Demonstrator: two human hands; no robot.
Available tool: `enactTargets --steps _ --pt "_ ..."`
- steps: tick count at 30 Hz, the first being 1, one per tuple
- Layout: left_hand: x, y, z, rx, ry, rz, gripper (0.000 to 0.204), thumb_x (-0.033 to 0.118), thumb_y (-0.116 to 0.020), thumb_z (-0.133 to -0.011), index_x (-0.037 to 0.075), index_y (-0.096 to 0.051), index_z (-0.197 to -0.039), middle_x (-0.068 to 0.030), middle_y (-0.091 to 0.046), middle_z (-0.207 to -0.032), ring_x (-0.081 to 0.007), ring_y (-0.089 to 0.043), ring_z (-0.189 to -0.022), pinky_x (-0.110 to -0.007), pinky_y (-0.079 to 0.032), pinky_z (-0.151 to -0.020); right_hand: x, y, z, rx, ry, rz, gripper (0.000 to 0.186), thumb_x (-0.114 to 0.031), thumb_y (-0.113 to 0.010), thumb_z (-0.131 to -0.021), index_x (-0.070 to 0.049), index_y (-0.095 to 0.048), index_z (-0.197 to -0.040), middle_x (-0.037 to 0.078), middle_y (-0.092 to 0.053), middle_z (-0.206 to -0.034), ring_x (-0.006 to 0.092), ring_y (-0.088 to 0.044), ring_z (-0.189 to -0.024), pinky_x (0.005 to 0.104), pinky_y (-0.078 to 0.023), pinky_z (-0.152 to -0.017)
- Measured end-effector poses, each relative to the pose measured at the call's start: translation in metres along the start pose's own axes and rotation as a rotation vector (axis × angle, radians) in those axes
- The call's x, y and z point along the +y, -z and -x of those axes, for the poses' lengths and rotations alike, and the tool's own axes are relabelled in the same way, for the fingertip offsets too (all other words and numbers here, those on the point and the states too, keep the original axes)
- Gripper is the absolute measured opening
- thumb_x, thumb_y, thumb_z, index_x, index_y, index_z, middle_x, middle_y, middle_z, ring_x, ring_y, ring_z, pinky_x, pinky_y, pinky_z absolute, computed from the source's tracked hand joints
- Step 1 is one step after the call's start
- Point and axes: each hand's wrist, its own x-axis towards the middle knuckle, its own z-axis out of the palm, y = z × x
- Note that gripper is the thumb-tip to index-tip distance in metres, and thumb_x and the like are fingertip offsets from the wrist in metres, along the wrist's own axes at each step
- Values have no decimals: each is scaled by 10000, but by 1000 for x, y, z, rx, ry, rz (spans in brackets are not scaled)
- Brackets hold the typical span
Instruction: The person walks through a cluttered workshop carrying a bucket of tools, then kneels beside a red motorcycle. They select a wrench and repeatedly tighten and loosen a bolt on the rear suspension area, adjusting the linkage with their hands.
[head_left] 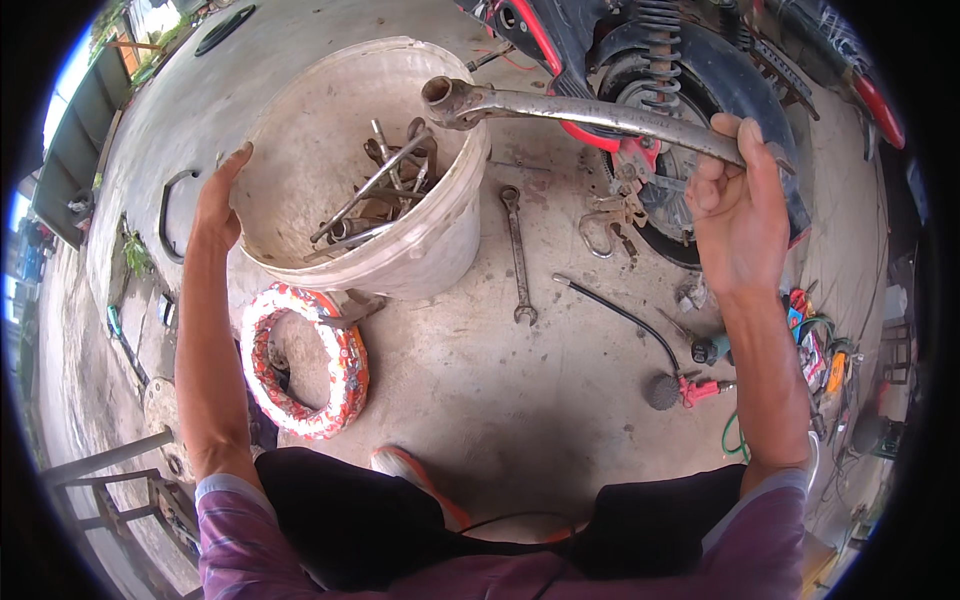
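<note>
Concrete floor [450, 370] is strewn now: a combination spanner [518, 250] laid flat, flanked by a wrapped ring [348, 372] and a black hose [622, 309].

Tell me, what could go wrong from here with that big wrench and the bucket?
The right hand holds the long wrench near one end, so its heavy-looking socket head could swing down or slip. The bucket has only the left hand at its rim; a knock might tip it and spill the metal tools inside. The smaller wrench lies loose on the floor, where someone might step on it.
</note>
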Motion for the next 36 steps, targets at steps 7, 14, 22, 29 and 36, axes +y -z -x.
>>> enactTargets --steps 7,14,22,29,36 --pt "81 -165 163 -260 -884 -161 378 327 -603 -1068 -12 -741 -1162 -132 -774 -1125 -194 -720 -1035 -335 -525 -900 -27 61 44 81 235 440 377 -335 -534 -1098 15 -633 -1196 49 -582 -741 111 -514 -667 277 -407 -654" --pt "-91 -349 176 -928 432 149 754 698 -447 -1051 18 -554 -1360 -161 -700 -1142 -238 -703 -957 -367 -548 -774 12 101 92 -111 223 567 242 -214 -602 -1081 5 -662 -1164 41 -643 -884 112 -592 -750 289 -489 -661" --pt "-139 -419 156 -674 423 303 253 293 -489 -1088 65 -583 -1143 -75 -697 -857 -201 -632 -739 -335 -470 -634 67 185 113 -667 243 1021 647 -122 -800 -892 -36 -518 -1468 144 -628 -1269 245 -677 -1041 372 -570 -888" --pt "-158 -444 142 -647 391 191 242 265 -449 -1083 56 -564 -1125 -106 -684 -840 -232 -645 -724 -354 -480 -636 133 216 100 -459 -575 639 577 -377 -660 -1035 -9 -512 -1454 87 -707 -1011 172 -676 -888 349 -531 -773" --pt "-151 -437 127 -731 269 -209 393 366 -455 -1095 5 -565 -1204 -192 -729 -980 -292 -734 -884 -397 -563 -737 179 206 94 -335 -485 841 467 -460 -477 -1089 -17 -605 -1015 102 -666 -830 242 -634 -760 409 -518 -742"
